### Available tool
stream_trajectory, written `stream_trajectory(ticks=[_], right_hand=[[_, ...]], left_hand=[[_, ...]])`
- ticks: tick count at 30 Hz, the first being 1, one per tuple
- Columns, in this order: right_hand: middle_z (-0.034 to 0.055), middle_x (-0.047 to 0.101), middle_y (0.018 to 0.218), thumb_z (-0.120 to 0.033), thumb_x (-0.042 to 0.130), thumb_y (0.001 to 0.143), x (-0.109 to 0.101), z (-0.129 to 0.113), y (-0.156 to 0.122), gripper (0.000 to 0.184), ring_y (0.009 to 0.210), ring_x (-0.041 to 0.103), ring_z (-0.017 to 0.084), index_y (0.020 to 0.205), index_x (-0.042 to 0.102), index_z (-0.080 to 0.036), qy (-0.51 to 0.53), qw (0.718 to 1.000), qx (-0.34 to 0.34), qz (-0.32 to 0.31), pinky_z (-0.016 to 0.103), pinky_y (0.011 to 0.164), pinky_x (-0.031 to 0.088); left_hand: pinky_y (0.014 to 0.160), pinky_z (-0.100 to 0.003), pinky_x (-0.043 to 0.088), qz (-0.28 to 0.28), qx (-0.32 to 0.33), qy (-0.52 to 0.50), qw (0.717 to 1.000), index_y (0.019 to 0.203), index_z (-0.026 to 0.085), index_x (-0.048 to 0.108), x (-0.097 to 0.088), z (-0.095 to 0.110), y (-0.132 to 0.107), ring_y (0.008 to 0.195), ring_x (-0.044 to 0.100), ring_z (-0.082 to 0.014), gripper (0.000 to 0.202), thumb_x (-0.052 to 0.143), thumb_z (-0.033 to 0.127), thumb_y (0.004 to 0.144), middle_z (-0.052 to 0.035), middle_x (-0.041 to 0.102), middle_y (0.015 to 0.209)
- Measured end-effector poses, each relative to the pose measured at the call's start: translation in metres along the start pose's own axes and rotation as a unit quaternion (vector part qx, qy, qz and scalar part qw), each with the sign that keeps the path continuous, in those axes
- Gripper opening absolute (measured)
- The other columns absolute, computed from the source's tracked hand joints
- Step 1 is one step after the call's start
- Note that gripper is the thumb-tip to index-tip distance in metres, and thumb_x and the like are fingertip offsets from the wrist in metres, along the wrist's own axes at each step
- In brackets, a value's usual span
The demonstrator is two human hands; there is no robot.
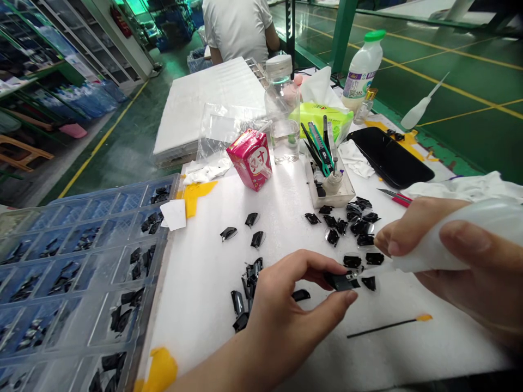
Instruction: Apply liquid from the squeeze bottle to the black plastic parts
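Observation:
My left hand (294,305) pinches a small black plastic part (342,281) between thumb and fingers, above the white foam sheet (196,326). In my right hand (461,245) is a translucent white squeeze bottle (433,247), lying on its side. Its thin nozzle (373,269) points left, with the tip at or very close to the black part; whether they touch I cannot tell. Several loose black parts (359,226) with clear edges lie beyond my hands. A pile of longer black parts (247,288) is left of my left hand, partly hidden by it.
A compartment tray (77,294) holding black parts stands at left. Further back are a red box (250,160), a clear bottle (283,109), a tool holder (330,193) with tweezers and a cutter, and a black phone (390,155). A thin black stick (379,329) lies in front. A person (239,30) sits beyond.

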State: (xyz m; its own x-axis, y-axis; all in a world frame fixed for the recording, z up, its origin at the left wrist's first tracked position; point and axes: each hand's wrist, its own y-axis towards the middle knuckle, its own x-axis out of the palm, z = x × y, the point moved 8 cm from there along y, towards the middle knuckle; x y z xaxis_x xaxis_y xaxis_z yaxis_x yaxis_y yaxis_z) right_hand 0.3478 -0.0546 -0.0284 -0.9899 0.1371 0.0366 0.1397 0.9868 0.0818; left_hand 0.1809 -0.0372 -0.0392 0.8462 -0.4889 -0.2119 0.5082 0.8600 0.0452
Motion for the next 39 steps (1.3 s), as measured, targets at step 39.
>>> stream_trajectory(ticks=[39], right_hand=[[0.0047, 0.054, 0.087, -0.050, 0.058, 0.084, -0.081, 0.007, 0.059, 0.037, 0.071, 0.051, 0.018, 0.105, 0.051, -0.021, -0.384, 0.891, -0.134, 0.202, 0.033, 0.064, 0.042]], left_hand=[[0.072, -0.021, 0.051, 0.090, -0.075, -0.070, 0.991, 0.092, 0.017, 0.065, -0.043, -0.023, 0.023, 0.074, 0.061, -0.0111, 0.020, 0.075, 0.024, 0.077, 0.0016, 0.064, 0.078]])
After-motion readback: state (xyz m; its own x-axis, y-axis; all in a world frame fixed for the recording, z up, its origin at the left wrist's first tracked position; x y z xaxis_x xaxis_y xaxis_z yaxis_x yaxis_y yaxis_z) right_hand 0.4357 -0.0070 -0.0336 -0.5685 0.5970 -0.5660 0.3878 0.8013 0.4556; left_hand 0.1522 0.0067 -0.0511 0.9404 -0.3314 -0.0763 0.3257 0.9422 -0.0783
